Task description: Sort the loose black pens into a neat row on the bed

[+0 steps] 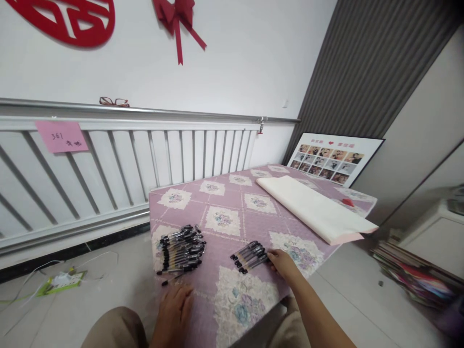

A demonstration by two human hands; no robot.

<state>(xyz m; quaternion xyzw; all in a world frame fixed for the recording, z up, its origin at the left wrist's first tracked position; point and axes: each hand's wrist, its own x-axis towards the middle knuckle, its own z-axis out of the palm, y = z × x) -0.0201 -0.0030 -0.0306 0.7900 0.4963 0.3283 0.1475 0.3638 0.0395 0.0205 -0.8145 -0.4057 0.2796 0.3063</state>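
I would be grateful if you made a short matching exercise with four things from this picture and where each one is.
Things:
1. Larger pen pile
2. Smaller pen pile
3. Pink note
4. Red bow

Places:
A. On the white wall
B. Against the right hand
C. On the front of the radiator
D. Just beyond the left hand

Right pairs: 1-D, 2-B, 3-C, 4-A
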